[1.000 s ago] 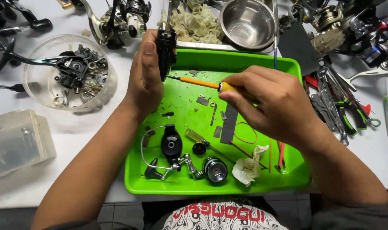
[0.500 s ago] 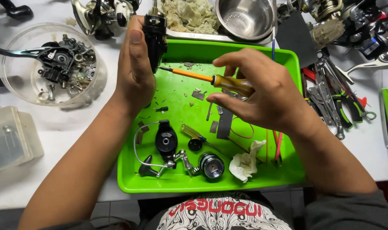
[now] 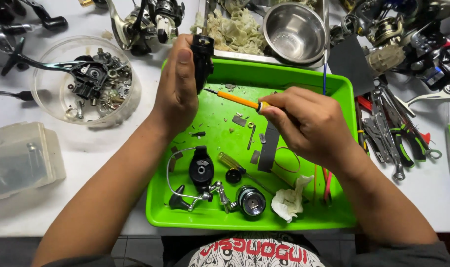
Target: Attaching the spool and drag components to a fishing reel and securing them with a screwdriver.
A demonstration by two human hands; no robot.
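Observation:
My left hand grips a black fishing-reel body upright over the far left corner of the green tray. My right hand holds an orange-handled screwdriver, its tip against the side of the reel body. In the tray below lie a black rotor with a wire bail, a round spool, a second small yellow screwdriver, a crumpled white tissue and small loose parts.
A clear bowl of reel parts and a clear plastic box sit at left. A steel bowl and rags lie in a metal pan behind. Pliers and wrenches lie right; more reels along the far edge.
The view has shifted slightly. Both hands stay over the tray, the left still holding the reel body, and the screwdriver tip has come up against it.

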